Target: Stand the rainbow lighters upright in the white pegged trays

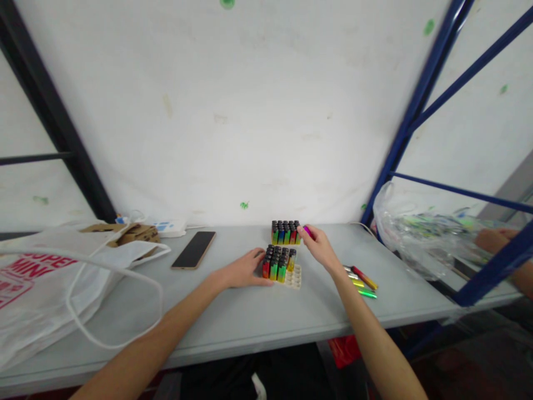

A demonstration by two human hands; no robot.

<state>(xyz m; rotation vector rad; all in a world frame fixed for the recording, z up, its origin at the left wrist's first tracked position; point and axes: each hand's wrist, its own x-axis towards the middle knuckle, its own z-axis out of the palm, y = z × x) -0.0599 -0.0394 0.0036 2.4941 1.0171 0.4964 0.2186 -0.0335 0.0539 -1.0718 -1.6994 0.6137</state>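
Observation:
My left hand (pixel 245 269) is curled around the left side of a pale plastic lighter tray (pixel 296 278), thumb at the front and fingers behind. Upright lighters (pixel 273 266) with black tops and red, green or yellow bodies fill its left part, while sockets at the right front show bare. My right hand (pixel 320 247) pinches a purple lighter (pixel 307 231) above and behind the tray's right side. Just behind stands a second block of lighters (pixel 285 232), packed in rows. Several loose lighters (pixel 363 280), red, yellow, green and silvery, lie by my right forearm.
A dark phone (pixel 195 250) lies left on the grey table (pixel 233 328). White plastic bags (pixel 50 300) and cardboard (pixel 135 236) crowd the far left. Beyond the blue rack post (pixel 406 130), another person's hand (pixel 493 240) is near a clear bag (pixel 408 236).

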